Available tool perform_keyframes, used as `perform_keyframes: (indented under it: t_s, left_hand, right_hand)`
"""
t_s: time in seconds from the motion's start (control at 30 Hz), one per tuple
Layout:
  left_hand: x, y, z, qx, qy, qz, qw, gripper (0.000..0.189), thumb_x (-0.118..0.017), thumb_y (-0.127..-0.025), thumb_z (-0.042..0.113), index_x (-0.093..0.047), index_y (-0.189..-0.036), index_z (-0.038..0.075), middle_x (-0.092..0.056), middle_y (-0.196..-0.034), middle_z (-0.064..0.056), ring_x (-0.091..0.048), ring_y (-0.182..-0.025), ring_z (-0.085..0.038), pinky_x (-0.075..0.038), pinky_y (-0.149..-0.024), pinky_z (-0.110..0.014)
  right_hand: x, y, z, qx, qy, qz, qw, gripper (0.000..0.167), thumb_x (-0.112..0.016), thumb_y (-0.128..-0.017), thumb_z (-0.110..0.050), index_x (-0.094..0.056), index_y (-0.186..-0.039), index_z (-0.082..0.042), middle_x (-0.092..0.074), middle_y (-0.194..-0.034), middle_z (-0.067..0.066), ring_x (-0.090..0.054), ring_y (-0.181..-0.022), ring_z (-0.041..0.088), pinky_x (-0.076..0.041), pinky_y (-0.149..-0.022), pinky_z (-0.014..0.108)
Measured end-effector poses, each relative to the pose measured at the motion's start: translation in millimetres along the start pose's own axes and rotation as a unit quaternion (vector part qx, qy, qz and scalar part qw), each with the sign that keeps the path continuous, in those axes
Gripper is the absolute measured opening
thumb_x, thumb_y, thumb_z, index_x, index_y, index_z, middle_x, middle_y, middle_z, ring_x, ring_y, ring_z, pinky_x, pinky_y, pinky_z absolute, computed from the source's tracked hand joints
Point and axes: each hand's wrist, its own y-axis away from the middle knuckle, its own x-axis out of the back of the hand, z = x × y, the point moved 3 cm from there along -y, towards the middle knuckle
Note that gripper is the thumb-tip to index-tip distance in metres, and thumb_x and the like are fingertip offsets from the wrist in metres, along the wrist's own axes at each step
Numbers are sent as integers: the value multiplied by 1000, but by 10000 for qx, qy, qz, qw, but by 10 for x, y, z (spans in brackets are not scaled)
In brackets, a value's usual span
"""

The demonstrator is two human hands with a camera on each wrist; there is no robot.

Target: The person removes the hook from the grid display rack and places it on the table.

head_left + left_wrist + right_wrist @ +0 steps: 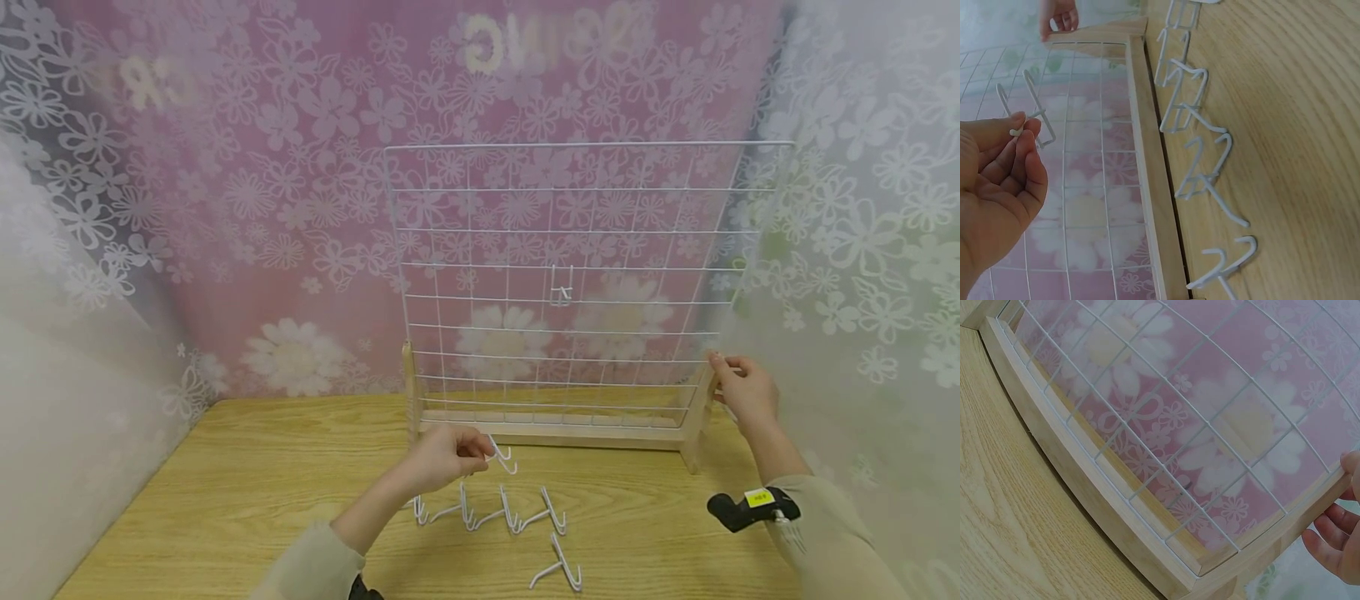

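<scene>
A white wire hook (502, 456) is pinched by its single prong between the thumb and fingers of my left hand (444, 458). In the left wrist view, the two bent ends of this hook (1036, 103) point up, in front of the grid. My right hand (750, 393) holds the right wooden post (701, 410) of the stand, thumb in front and fingers behind in the right wrist view. The stand carries a white wire grid (592, 144) upright. Another white hook (561, 295) hangs near the grid's middle.
Several more white wire hooks (553, 510) lie in a row on the wood-grain table, in front of the stand's base bar (555, 434). One hook (558, 564) lies nearer the front. Flowered curtains (300, 208) surround the table at the back and sides.
</scene>
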Motion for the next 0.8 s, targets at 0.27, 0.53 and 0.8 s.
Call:
perform_keyframes:
  t_s: [0.27, 0.53, 0.8]
  left_hand:
    - [-72, 92, -69, 61, 60, -153, 9998, 7, -66, -84, 4, -68, -88, 9, -62, -77, 5, -58, -71, -10, -49, -62, -22]
    - [-154, 196, -76, 127, 206, -372, 9990, 8, -67, -83, 4, -68, -90, 7, -62, -77, 5, -58, -70, -9, -49, -63, -21]
    - [-278, 293, -102, 93, 248, -562, 9981, 10, -67, -82, 2, -70, -92, 2, -64, -75, 4, -60, -66, -8, -49, -60, -19]
  right_hand:
    - [-4, 14, 15, 65, -33, -9, 10000, 71, -39, -93, -52, -42, -129, 9, -47, -121, 30, -49, -73, -1, -53, -67, 23]
    - [-3, 19, 5, 51, -34, -6, 10000, 69, -39, -94, -51, -43, -128, 8, -47, -120, 29, -49, -74, 0, -53, -66, 23]
    - [-12, -5, 12, -34, -9, 124, 9999, 68, -40, -93, -51, -44, -127, 7, -48, -120, 28, -53, -84, 15, -52, -64, 21]
